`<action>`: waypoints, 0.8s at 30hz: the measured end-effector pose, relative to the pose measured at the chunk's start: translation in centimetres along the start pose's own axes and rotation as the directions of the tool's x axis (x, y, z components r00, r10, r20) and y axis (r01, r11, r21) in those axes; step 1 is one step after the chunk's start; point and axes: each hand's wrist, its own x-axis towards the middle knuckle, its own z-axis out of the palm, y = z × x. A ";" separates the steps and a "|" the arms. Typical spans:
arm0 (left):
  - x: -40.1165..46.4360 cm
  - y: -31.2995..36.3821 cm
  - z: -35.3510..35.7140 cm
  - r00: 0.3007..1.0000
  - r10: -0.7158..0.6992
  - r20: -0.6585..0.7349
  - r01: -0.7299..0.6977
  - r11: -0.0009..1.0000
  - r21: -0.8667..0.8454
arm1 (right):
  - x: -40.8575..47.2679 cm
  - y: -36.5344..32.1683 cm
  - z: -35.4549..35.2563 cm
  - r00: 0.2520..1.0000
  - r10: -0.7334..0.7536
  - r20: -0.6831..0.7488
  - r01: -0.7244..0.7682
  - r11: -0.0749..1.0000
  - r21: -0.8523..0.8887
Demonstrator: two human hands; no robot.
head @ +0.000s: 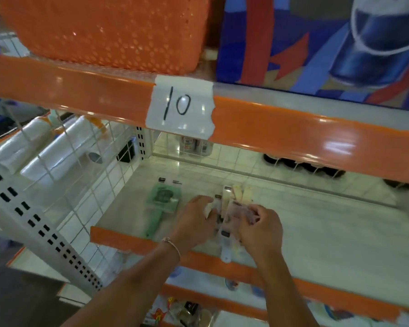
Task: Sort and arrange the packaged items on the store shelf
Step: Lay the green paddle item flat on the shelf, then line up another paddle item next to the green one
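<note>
A green brush in a clear packet (pixel 163 204) lies flat on the white shelf (pixel 328 234), to the left of my hands. My left hand (pixel 195 220) and my right hand (pixel 261 228) both grip a bundle of clear packets holding white and cream handled items (pixel 227 223) in the middle of the shelf. The bundle's white handles hang over the orange front lip (pixel 132 240). More cream pieces of the bundle (pixel 240 193) stick up behind my fingers. The frame is blurred, so the packets' contents are unclear.
An orange shelf beam with a taped "10" label (pixel 180 106) crosses overhead, bearing an orange basket (pixel 109 29) and a blue printed bag (pixel 328 41). A white wire divider (pixel 80 175) bounds the shelf's left side, with plastic rolls (pixel 45 147) beyond it. Dark items (pixel 302 165) and cans (pixel 195 145) show behind the back grid.
</note>
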 end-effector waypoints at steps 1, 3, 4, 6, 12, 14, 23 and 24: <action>0.1 1.0 0.5 0.995 -0.084 0.059 0.088 0.993 -0.074 | -0.1 0.6 -0.3 1.000 0.024 -0.003 -0.024 1.000 -0.013; 0.2 2.5 1.4 0.976 -0.183 0.122 0.206 0.953 -0.222 | -0.3 1.5 -0.8 0.999 0.050 0.011 -0.050 0.998 -0.034; 0.3 3.0 1.8 0.972 -0.203 0.118 0.227 0.941 -0.251 | -0.4 1.8 -1.0 0.998 0.059 0.030 -0.058 0.997 -0.046; 0.3 3.5 2.4 0.978 -0.194 0.079 0.207 0.952 -0.227 | -0.6 2.1 -1.2 0.994 0.080 0.073 -0.077 0.996 -0.053; 0.2 3.8 3.8 0.979 -0.188 0.075 0.197 0.968 -0.157 | -0.9 2.5 -1.6 0.985 0.136 0.110 -0.130 0.990 -0.056; 0.0 4.0 4.0 0.988 -0.150 0.032 0.153 0.985 -0.086 | -0.8 2.7 -1.8 0.976 0.169 0.136 -0.160 0.984 -0.073; -0.2 3.7 4.4 0.994 -0.101 -0.040 0.096 0.989 -0.111 | -0.4 3.0 -1.9 0.964 0.214 0.159 -0.219 0.976 0.012; -0.3 3.7 4.4 0.994 -0.104 -0.030 0.100 0.987 -0.124 | -0.4 3.1 -1.9 0.962 0.220 0.164 -0.228 0.973 0.030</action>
